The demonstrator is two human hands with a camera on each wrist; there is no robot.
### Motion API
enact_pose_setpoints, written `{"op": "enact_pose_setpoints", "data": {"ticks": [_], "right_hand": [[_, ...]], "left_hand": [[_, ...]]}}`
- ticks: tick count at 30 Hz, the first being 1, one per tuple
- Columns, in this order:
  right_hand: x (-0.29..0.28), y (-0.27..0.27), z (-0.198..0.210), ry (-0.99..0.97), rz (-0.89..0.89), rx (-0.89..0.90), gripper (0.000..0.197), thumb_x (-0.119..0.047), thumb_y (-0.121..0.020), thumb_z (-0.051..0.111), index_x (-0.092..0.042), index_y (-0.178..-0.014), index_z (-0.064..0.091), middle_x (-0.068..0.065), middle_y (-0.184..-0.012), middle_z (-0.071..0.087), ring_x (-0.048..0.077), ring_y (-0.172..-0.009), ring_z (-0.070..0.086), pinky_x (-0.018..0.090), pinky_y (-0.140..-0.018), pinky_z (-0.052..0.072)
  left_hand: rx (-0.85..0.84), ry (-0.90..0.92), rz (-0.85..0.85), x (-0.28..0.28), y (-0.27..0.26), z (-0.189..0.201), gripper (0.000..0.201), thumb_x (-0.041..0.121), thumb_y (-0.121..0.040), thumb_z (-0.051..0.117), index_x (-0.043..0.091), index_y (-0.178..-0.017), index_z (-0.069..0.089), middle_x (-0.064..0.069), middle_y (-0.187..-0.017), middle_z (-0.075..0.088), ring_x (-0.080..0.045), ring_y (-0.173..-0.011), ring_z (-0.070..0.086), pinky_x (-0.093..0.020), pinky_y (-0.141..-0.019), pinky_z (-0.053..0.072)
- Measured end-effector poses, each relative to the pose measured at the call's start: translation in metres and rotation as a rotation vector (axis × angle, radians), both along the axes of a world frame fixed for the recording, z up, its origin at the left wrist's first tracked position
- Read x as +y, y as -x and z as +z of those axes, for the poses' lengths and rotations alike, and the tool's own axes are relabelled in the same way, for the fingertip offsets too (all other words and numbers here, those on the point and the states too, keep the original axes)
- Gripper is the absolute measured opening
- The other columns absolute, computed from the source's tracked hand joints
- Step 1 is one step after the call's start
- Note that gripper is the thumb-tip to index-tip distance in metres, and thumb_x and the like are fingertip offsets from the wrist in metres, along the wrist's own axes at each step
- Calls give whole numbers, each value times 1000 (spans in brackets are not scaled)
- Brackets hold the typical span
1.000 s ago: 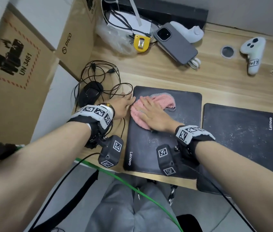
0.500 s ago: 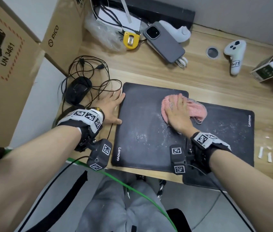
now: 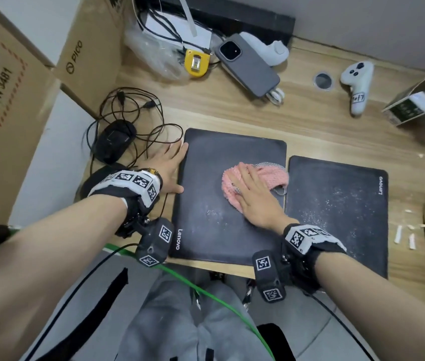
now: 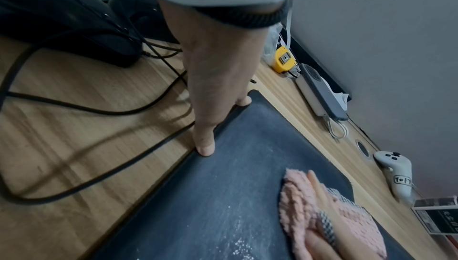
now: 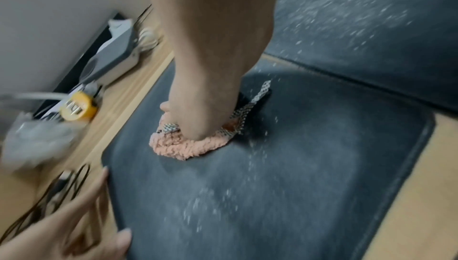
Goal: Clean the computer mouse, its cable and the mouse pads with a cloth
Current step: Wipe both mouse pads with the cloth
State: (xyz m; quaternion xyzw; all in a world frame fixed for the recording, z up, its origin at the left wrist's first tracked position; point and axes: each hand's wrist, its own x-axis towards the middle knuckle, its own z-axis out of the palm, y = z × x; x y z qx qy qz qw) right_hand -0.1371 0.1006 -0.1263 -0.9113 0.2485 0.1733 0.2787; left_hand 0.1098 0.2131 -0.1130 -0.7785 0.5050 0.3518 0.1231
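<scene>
Two black Lenovo mouse pads lie side by side on the wooden desk: the left pad (image 3: 214, 204) (image 4: 223, 195) (image 5: 272, 186) and the right pad (image 3: 341, 204) (image 5: 371, 19), both dusted with white specks. My right hand (image 3: 253, 194) (image 5: 210, 88) presses flat on a pink cloth (image 3: 271, 178) (image 4: 322, 215) (image 5: 188, 146) at the left pad's right side. My left hand (image 3: 168, 168) (image 4: 218, 88) (image 5: 74, 215) lies flat against the left pad's left edge, thumb and fingertips touching it. The black mouse (image 3: 113, 140) (image 4: 62, 25) sits to the left among its tangled cable (image 3: 138, 118) (image 4: 99, 107).
A phone (image 3: 249, 65), yellow tape measure (image 3: 196, 62), plastic bag and white controller (image 3: 357, 84) lie along the back of the desk. Cardboard boxes (image 3: 86, 53) stand at the left, a small open box (image 3: 414, 102) at the right. White scraps (image 3: 404, 237) lie by the right pad.
My right hand swept the cloth from the left pad's top left over to the seam between the pads, then back a little to the left. The left hand stayed at the pad's edge.
</scene>
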Motion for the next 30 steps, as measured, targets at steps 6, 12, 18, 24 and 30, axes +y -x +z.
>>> {"op": "enact_pose_setpoints", "data": {"ticks": [6,12,18,24,30], "right_hand": [[-27,-27,-2,6,-131,64,61,-23,-102,34,-21,-154,2,8,-161,-15,29,-147,-17,47,-118,-6],[-18,-96,-12,102,-59,-9,63,-23,-101,34,-16,-154,0,10,-161,-13,32,-147,-15,48,-118,-7],[29,-66,-7,83,147,-34,64,-23,-100,36,-22,-154,2,5,-161,-14,25,-148,-16,38,-116,-13],[-29,6,0,16,-127,14,63,-22,-101,35,-22,-154,-1,5,-161,-13,24,-148,-16,41,-119,-7],[-24,-3,-7,43,-335,52,59,-32,-101,31,-20,-154,9,11,-161,-9,30,-147,-13,46,-118,-5]], "left_hand": [[13,-7,13,-1,0,2,115,44,-79,72,27,-151,-16,7,-160,-17,-20,-148,-9,-48,-118,19],[15,-16,10,0,-2,-2,116,45,-78,73,29,-151,-16,8,-159,-19,-19,-148,-11,-48,-118,19],[-36,-53,6,-4,6,7,115,39,-80,72,22,-151,-16,2,-160,-18,-22,-148,-9,-47,-119,17],[-79,-100,36,-3,21,11,104,35,-87,66,19,-152,-15,5,-159,-19,-21,-148,-5,-53,-112,28],[-68,-101,52,-2,17,6,106,34,-85,68,21,-151,-15,6,-160,-18,-22,-148,-5,-53,-113,28]]}}
